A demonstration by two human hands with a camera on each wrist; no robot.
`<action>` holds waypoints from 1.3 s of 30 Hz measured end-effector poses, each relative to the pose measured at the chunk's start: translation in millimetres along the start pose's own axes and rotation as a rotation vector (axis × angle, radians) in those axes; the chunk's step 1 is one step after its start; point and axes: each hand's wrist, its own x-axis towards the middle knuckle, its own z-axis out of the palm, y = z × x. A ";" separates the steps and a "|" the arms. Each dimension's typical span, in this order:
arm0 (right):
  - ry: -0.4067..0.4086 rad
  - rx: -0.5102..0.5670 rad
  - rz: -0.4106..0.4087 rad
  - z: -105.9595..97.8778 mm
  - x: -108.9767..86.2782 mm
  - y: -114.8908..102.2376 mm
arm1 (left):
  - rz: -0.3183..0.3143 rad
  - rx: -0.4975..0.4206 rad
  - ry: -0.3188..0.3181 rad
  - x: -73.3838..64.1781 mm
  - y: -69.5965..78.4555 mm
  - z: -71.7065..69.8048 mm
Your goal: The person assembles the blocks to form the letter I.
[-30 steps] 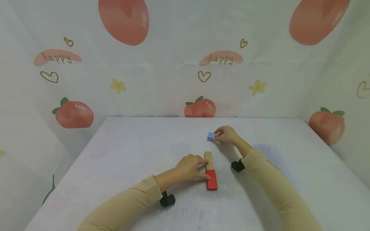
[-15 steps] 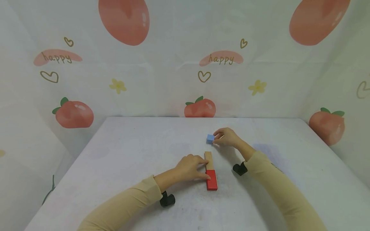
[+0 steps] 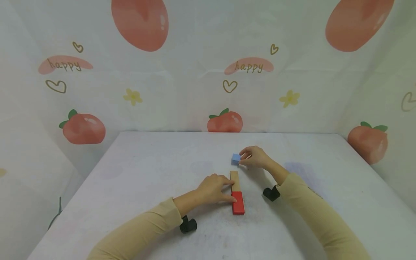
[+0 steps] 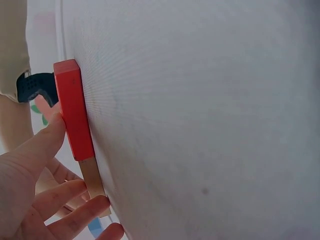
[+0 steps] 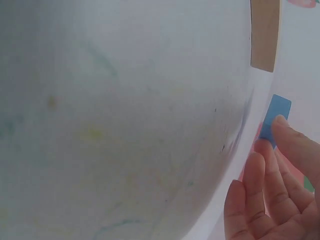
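Note:
In the head view, a red rectangular block (image 3: 238, 203) and a plain wooden block (image 3: 235, 180) lie end to end in a line on the table. My left hand (image 3: 212, 189) is at their left side, thumb touching the red block and index fingertip at the wooden one. The left wrist view has the thumb against the red block (image 4: 72, 110), with fingers spread along the wooden block (image 4: 92, 177). Beyond the wooden block's far end, my right hand (image 3: 255, 157) pinches a small blue block (image 3: 236, 159) between thumb and fingers. The right wrist view shows this blue block (image 5: 277, 112) sticking out past the thumb.
The white table (image 3: 156, 162) carries faint stains and backs onto a fruit-printed curtain (image 3: 182, 72). Black wrist mounts (image 3: 188, 224) hang below both cuffs. A dark cable (image 3: 55, 216) shows by the table's left edge.
My right hand has moved slightly nearer with the blue block, toward the far end of the wooden block. The left hand and the two lying blocks have stayed put.

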 end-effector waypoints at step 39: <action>-0.047 -0.014 -0.097 8.0 -2.9 2.5 | 0.022 0.012 0.010 1.4 -1.3 0.9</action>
